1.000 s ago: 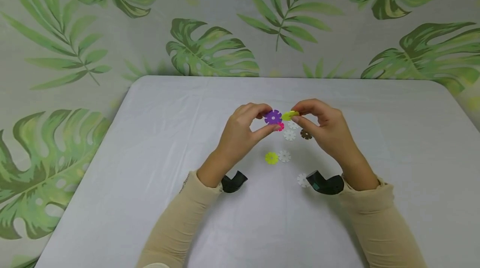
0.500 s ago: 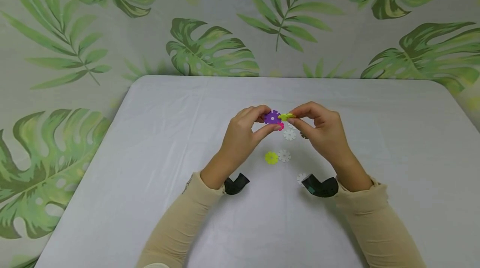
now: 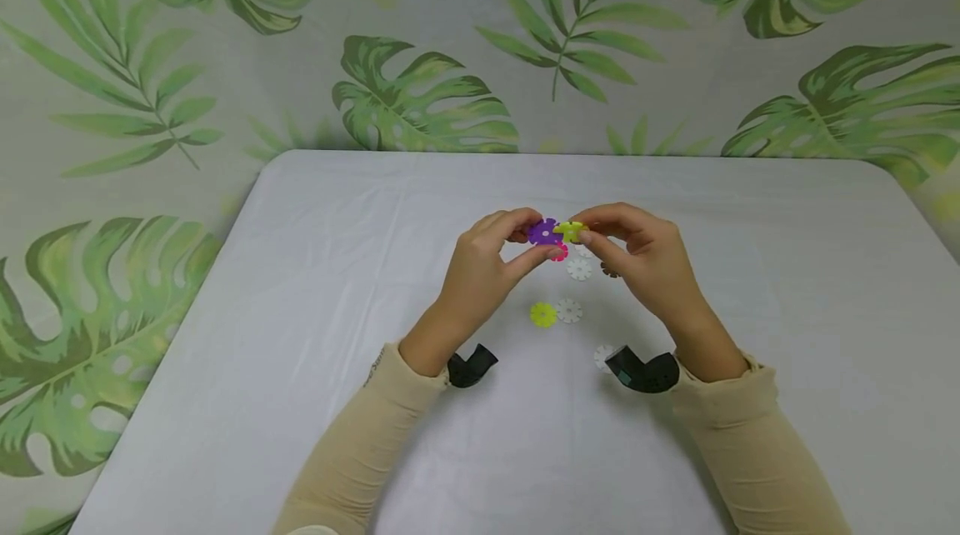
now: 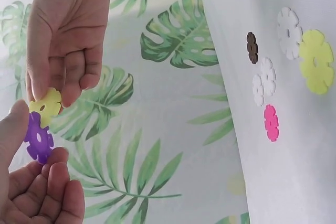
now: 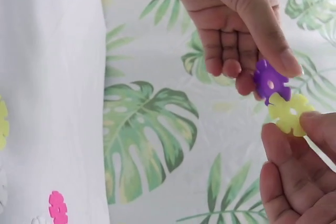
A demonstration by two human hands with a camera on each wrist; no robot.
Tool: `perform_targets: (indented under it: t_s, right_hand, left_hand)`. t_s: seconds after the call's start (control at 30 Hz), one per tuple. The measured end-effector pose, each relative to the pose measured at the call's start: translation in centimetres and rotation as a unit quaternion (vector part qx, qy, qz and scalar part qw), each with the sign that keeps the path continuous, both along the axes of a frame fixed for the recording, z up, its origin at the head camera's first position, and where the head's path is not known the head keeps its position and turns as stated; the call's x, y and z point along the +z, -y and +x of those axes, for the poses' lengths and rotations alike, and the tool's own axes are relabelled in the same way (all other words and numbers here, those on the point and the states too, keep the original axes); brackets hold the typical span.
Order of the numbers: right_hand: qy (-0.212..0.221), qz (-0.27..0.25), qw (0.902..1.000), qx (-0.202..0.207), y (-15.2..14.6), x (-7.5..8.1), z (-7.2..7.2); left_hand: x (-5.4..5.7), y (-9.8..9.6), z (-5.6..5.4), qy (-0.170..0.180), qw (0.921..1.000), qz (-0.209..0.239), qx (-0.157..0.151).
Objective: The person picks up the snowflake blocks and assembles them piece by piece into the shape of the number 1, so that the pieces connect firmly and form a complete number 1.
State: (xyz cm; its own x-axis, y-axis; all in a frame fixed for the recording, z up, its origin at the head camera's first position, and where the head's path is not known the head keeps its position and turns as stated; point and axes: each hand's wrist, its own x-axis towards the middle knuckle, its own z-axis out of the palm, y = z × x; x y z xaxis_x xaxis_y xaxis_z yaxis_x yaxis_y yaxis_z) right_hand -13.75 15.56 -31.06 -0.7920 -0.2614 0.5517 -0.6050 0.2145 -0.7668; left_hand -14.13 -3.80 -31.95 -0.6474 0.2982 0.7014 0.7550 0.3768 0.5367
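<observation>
My left hand [image 3: 483, 260] pinches a purple notched disc [image 4: 39, 139] between thumb and fingertips, above the table. From the right, my right hand [image 3: 637, 256] pinches a yellow notched disc [image 5: 292, 114] in the same way. The two discs meet edge to edge and overlap at their rims, the yellow one tilted against the purple; how deep their slots sit in each other I cannot tell. Below the hands lies a pink disc [image 4: 271, 123], partly covered by the left thumb in the head view.
On the white-covered table [image 3: 300, 268] lie white discs [image 3: 579, 269], a brown disc [image 4: 252, 48] and another yellow disc [image 3: 543, 315] beside a white disc [image 3: 570, 311]. One more white disc [image 3: 602, 358] is partly behind the right wrist camera [image 3: 643, 370]. A leaf-patterned cloth hangs behind.
My right hand has moved left, bringing the yellow disc from the purple disc's edge to overlapping it. The yellow disc now shows more of its face. The left hand has hardly moved.
</observation>
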Motion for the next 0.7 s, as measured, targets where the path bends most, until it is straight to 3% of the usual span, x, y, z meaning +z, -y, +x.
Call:
perform_targets:
  t_s: [0.27,0.57,0.7]
  right_hand:
    - [0.054,0.003,0.9983,-0.023,-0.38,0.01,0.01]
    - [0.08,-0.022,0.9965,0.0,-0.02,-0.22,-0.02]
    - [0.085,-0.039,0.9954,0.017,0.27,-0.18,0.05]
  left_hand:
    - [0.0,0.17,0.04,0.031,0.9991,-0.028,-0.009]
    - [-0.26,-0.06,-0.03,-0.039,0.9963,-0.075,-0.02]
    - [-0.4,-0.22,0.02,-0.048,0.9959,-0.076,-0.013]
